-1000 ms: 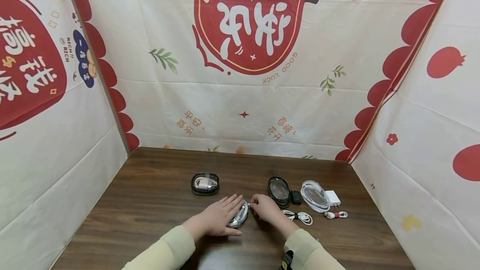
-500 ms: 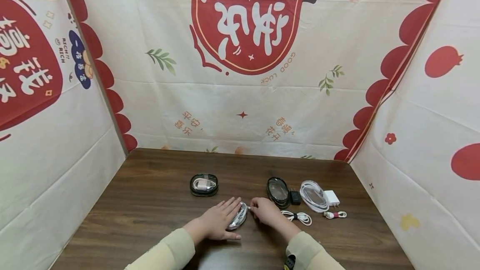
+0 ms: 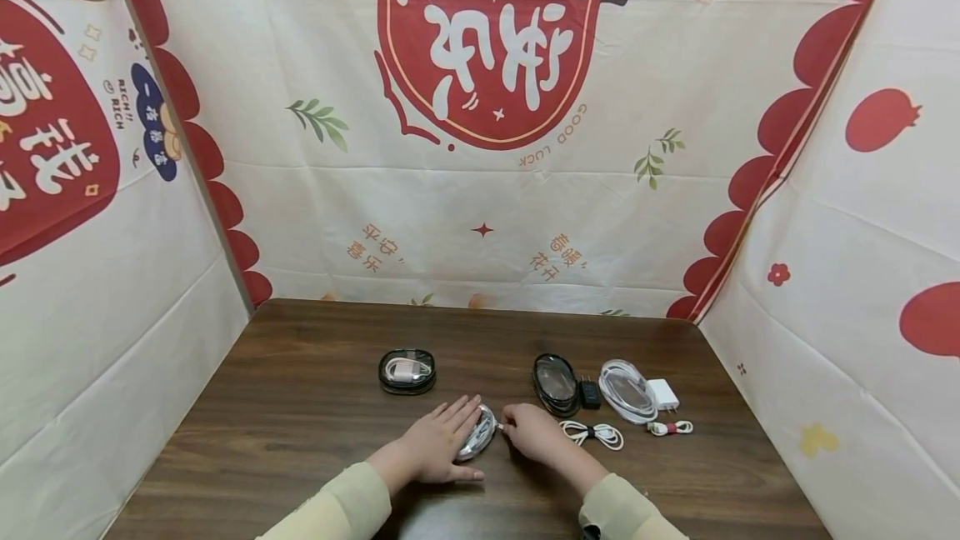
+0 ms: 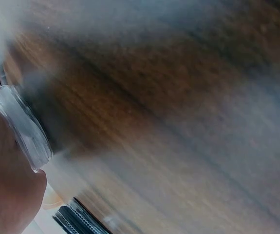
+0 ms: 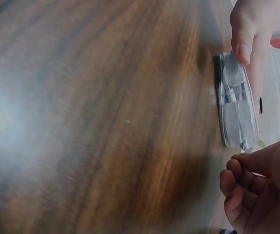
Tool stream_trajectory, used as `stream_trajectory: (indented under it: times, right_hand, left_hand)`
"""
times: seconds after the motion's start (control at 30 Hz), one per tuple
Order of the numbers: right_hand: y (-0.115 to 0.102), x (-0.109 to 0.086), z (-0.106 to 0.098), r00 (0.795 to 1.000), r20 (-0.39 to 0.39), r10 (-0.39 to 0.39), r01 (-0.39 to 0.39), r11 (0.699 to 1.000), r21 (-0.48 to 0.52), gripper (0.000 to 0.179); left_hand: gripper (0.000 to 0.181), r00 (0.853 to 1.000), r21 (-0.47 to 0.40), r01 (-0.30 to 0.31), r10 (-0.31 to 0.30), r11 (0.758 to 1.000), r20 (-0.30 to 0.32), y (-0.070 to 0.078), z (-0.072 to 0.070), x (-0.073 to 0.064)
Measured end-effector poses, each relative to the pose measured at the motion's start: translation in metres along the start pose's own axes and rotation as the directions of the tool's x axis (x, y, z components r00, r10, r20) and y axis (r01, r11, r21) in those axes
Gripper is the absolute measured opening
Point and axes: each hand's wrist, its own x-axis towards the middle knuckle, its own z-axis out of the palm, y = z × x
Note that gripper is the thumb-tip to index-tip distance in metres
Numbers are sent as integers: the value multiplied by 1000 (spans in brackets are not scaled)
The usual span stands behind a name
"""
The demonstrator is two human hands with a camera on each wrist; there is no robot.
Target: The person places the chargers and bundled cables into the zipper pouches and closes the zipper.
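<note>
While my flat left hand touches the clear oval plastic case at lower centre, my right hand pinches its pale zipper pull.

Just left of the black charger, a black case; to its right, a white case; in front, a cable (black-banded).

left hand palm down, fingers straight, pointing away from body and slanting inward; thumb spread wide toward right. right hand near fingertips of left, thumb and forefinger in pinch, other fingers loosely curled. forearms converging; pale sleeves end short of wrists.
</note>
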Motion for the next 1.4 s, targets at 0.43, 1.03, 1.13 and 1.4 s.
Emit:
stream_trajectory:
  times: [0.43,1.03,1.13,1.4]
  right_hand:
    - [-7,-14,8,999,-6,-48,48,999,11,22]
    - [-20,-26,18,985,151,80,-150,833,533,15]
    - [-19,-26,19,985,142,100,-162,826,540,16]
    - [-16,-27,19,980,130,150,-196,819,539,16]
  left_hand:
    - [102,1000,18,22,-22,1000,-21,4,3,-1]
    - [100,998,28,24,-22,999,-55,6,1,-4]
    - [99,999,10,26,-26,1000,-47,7,0,-4]
    - [84,999,-229,36,-43,973,-26,6,-15,0]
